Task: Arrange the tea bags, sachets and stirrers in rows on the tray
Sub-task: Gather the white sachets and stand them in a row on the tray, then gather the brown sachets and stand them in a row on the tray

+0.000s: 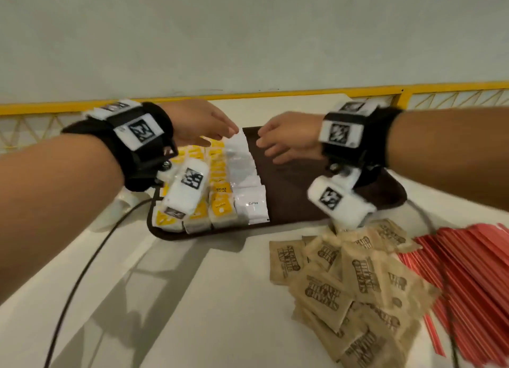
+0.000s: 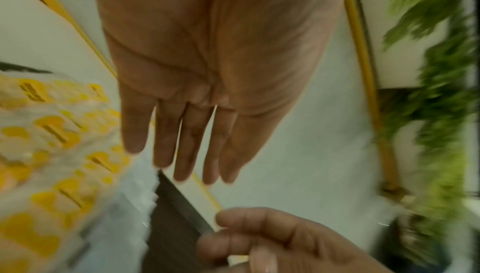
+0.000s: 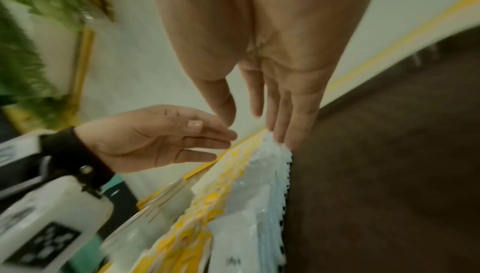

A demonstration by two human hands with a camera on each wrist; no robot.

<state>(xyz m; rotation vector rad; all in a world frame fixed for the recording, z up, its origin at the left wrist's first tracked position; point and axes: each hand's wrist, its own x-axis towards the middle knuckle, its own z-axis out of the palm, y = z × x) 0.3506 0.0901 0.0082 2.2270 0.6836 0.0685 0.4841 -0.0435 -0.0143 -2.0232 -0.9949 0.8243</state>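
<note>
Both hands, the left hand and right hand, are hovering with straight, empty fingers at the far end of the white coffee sachets lined on the brown tray, which look light, thin and slippery, best pinched by their crimped edges.

White table carries dark brown tray under both hands; brown sugar sachets and red stirrers heaped nearer person, right of hands; black cable left.
</note>
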